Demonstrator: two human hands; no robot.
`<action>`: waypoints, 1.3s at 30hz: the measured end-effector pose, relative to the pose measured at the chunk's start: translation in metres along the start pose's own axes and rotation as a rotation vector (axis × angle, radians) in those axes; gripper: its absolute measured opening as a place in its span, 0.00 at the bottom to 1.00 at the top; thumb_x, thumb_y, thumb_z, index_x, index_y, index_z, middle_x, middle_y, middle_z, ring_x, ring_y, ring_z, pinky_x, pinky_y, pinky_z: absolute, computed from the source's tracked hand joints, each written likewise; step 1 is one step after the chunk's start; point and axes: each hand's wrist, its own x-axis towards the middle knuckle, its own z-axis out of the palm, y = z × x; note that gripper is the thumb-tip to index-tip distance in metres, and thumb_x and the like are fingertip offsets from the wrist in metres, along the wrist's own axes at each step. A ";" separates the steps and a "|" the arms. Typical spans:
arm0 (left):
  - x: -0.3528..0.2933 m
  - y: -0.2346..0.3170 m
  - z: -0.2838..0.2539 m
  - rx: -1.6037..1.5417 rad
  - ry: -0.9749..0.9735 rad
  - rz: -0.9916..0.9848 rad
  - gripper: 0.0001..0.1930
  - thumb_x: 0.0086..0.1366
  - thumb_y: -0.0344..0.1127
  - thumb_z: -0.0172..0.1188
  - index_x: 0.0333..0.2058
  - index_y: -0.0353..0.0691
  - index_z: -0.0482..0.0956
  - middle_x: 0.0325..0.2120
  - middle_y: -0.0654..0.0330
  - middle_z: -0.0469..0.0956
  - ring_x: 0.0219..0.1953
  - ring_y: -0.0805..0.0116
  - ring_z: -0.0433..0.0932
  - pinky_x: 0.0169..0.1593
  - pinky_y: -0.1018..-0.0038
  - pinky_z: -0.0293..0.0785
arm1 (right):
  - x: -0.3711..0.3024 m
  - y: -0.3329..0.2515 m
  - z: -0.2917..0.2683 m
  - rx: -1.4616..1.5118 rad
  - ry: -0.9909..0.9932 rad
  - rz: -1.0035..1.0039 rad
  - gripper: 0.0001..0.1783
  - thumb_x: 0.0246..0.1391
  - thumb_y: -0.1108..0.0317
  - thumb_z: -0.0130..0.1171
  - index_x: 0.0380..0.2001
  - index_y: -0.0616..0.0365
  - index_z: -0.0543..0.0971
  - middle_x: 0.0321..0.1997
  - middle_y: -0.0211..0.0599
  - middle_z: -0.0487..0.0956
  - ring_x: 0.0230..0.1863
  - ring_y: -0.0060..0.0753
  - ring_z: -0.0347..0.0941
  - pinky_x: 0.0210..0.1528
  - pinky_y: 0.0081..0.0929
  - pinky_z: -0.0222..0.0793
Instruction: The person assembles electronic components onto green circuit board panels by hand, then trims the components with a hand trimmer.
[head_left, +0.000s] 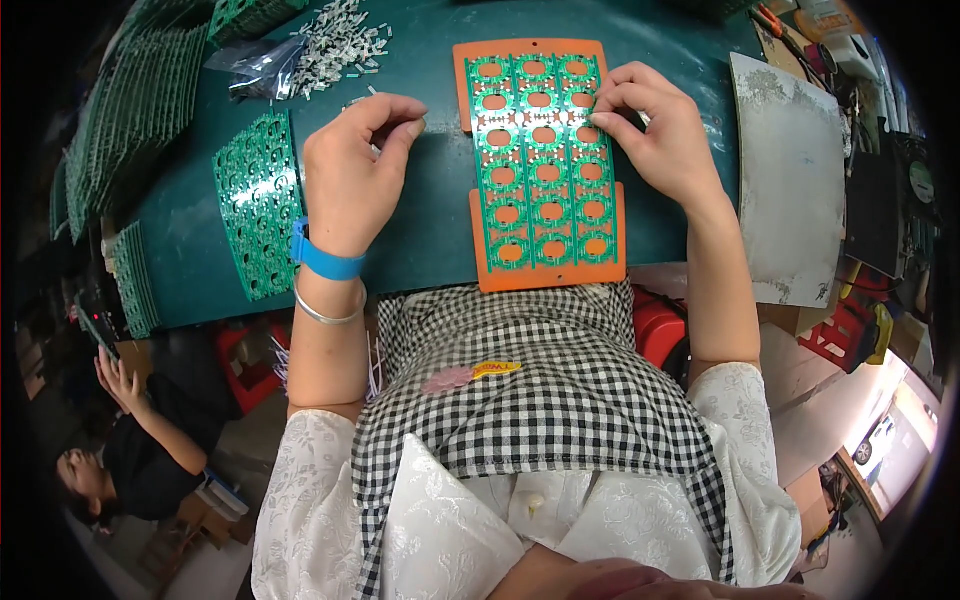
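A green circuit board panel [523,178] with rows of oval cut-outs lies lengthwise on an orange plate [476,240] in front of me. At the panel's upper right edge is my right hand [660,130], thumb and fingertips closed together over the board; what they pinch, if anything, is too small to make out. My left hand [355,165] hovers left of the orange plate, apart from it, with thumb and forefinger drawn together. Whatever may be between them is hidden. Beside my left wrist rests another green panel [258,200]. Small silvery-white parts [345,45] are heaped beyond my left hand.
A clear plastic bag [262,68] adjoins the heap. Tall stacks of green panels [140,110] stand at far left. A whitish board [788,180] lies right of my right forearm. Another person's raised hand [120,383] shows at lower left, beyond the dark green table [430,215].
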 end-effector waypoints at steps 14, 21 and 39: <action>-0.013 0.031 0.015 -0.463 -0.048 0.002 0.17 0.58 0.19 0.59 0.48 0.33 0.74 0.34 0.58 0.82 0.38 0.74 0.81 0.42 0.78 0.76 | 0.010 -0.066 0.006 0.105 0.021 -0.133 0.10 0.42 0.75 0.67 0.30 0.61 0.80 0.36 0.37 0.79 0.34 0.36 0.76 0.36 0.26 0.71; -0.026 0.047 0.023 -0.544 0.038 0.128 0.19 0.54 0.21 0.61 0.46 0.38 0.75 0.30 0.55 0.83 0.33 0.63 0.84 0.37 0.73 0.79 | 0.000 -0.087 0.019 0.162 0.025 -0.225 0.07 0.43 0.80 0.63 0.28 0.64 0.77 0.32 0.38 0.76 0.34 0.31 0.74 0.37 0.24 0.69; -0.088 -0.215 -0.244 1.034 0.181 -0.759 0.65 0.31 0.66 0.75 0.67 0.51 0.51 0.65 0.40 0.51 0.67 0.42 0.50 0.64 0.52 0.56 | -0.021 -0.007 -0.006 0.514 0.058 0.110 0.01 0.57 0.78 0.54 0.32 0.62 0.72 0.40 0.32 0.68 0.36 0.17 0.63 0.38 0.14 0.60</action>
